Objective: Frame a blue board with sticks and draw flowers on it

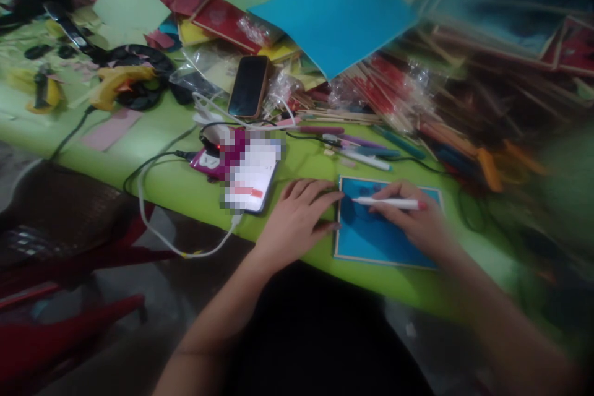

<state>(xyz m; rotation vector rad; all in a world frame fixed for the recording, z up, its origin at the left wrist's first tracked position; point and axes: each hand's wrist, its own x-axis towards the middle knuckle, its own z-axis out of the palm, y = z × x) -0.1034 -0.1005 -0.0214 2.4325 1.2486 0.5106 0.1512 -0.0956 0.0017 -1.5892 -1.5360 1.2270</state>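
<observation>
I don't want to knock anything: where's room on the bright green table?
A small patch of green table is bare between the lit rectangular phone and the blue pale-edged board, just beyond the left hand. Another lies left of the flat pink paper strip, crossed by a black cord. Behind the board, slim coloured pens and thin wooden sticks crowd together.

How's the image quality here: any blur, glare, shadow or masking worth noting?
Head view: dim lighting overall; blur grows toward the edges, smearing the orange object at right; small glints on the clear plastic wrap; a darker patch, apparently shadow, on the blue panel near the right hand; pixelation over much of the lit phone.
</observation>
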